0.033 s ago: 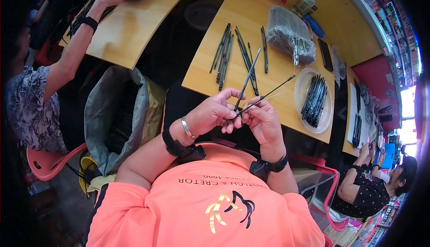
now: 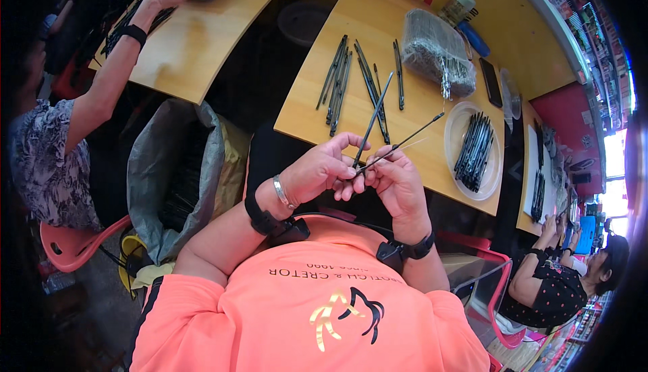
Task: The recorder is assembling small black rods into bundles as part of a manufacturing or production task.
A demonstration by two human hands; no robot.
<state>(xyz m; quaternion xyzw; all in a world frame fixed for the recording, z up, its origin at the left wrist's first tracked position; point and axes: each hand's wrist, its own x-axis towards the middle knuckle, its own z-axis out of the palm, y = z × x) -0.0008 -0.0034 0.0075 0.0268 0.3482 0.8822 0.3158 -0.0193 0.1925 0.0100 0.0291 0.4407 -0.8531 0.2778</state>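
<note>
My left hand [image 2: 329,167] closes on a thin black rod [image 2: 375,116] that slants up and away over the table edge. Between the fingertips of my right hand [image 2: 402,180] runs a second slim black rod [image 2: 413,136], pointing up to the right with a thicker far tip. The two rods cross where my hands meet, in front of my chest; the fingers hide their near ends. A fine pale strand shows beside my right fingers. Beyond my hands, several black rods [image 2: 342,85] lie in loose groups on the wooden table [image 2: 304,112].
A clear round tray [image 2: 498,176] holds a bundle of black rods. Behind it are a plastic bag of thin metal pieces [image 2: 435,45] and a phone [image 2: 491,82]. Left stands a grey sack [image 2: 145,169] with dark rods inside. Other people sit at both sides.
</note>
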